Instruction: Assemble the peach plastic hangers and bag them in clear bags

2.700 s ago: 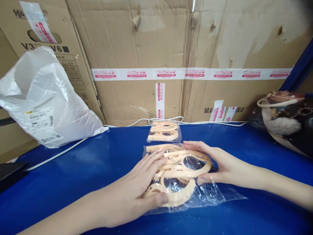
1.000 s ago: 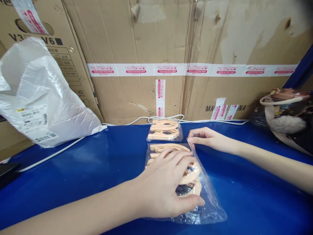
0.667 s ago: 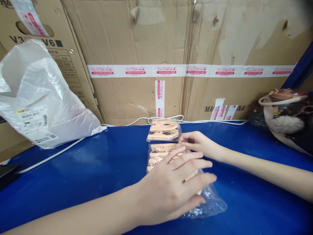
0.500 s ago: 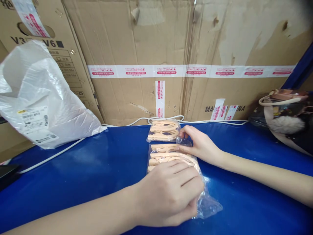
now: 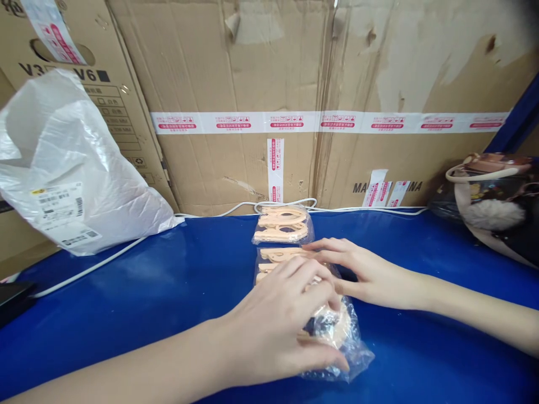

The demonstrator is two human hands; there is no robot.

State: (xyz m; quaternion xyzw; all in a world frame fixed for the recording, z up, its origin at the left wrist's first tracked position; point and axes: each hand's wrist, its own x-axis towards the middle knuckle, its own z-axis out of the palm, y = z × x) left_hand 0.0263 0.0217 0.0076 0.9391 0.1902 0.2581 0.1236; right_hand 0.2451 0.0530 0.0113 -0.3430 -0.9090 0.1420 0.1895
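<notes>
Several peach-coloured pieces that look like folded clothes hangers [image 5: 278, 255] lie in clear plastic bags on the blue tabletop. My left hand [image 5: 286, 320] is over the nearer bag, its thumb spread away from the fingers. Crinkled clear film [image 5: 351, 339] and a curved peach part show between and beyond them. My right hand [image 5: 357, 269] rests at the right edge of that bag, fingers stretched over it. Both hands cover much of its contents. Just behind, a second bag of peach hangers [image 5: 282, 224] lies flat, with neither hand gripping it.
Large cardboard boxes [image 5: 236, 163] form a wall behind the table. A white mailing bag [image 5: 84, 174] leans at the left, near a dark flat object [image 5: 14, 300]. A white cable [image 5: 96, 269] runs along the table. At the right stands a bag with a pompom [image 5: 492, 216].
My left hand has loosened from a closed grasp, with thumb and fingers now apart. My right hand has shifted nearer, off the gap between the bags, and its fingers have straightened.
</notes>
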